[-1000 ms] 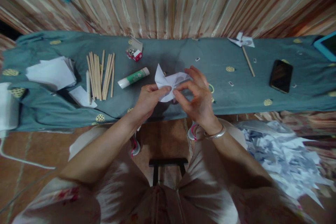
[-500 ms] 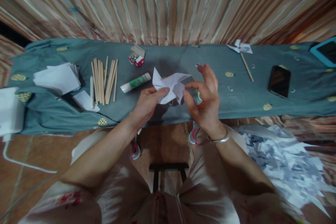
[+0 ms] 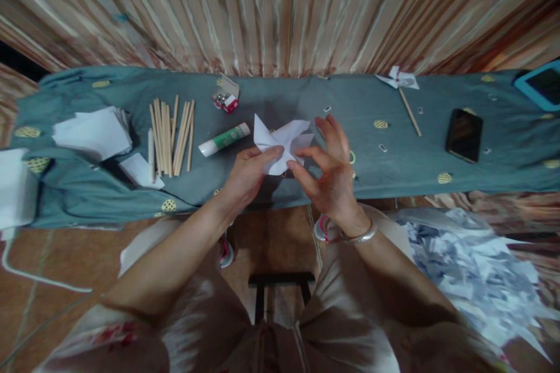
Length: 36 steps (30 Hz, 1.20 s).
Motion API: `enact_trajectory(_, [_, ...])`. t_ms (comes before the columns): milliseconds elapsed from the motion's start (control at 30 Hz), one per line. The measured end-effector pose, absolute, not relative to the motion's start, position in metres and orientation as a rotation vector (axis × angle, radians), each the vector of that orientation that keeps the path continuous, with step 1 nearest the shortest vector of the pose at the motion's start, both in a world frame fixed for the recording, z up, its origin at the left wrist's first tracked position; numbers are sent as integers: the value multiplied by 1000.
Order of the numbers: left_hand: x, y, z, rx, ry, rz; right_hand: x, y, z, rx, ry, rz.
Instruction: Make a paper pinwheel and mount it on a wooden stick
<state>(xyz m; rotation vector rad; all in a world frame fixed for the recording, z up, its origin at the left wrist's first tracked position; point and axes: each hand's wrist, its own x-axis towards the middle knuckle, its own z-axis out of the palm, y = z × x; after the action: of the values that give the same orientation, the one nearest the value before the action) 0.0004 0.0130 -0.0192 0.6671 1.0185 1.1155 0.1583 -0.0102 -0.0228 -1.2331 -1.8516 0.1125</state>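
Observation:
A white paper pinwheel, its blades folded toward the middle, is held just over the table's front part. My left hand grips it from the left, thumb pressed on the paper near the centre. From the right, my right hand has thumb and index finger closed at the pinwheel's lower right blade, other fingers raised. A glue stick with a green label lies just left of the pinwheel. Behind it stands a small opened red-and-white box with small metal pieces inside.
Wooden sticks and a stack of white paper lie at left on the green cloth. To the right are a finished pinwheel on a stick, a phone and a blue-framed device. Paper scraps heap below right.
My right hand has moved left and slightly down, its thumb and index finger going from the pinwheel's right edge to a blade nearer the centre. My left hand keeps its hold.

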Motion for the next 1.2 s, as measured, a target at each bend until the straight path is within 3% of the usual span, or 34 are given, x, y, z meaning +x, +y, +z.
enact_trajectory(1200, [1,11,-26,708,985,1150,157,-3,-32,-1262,-1759,225])
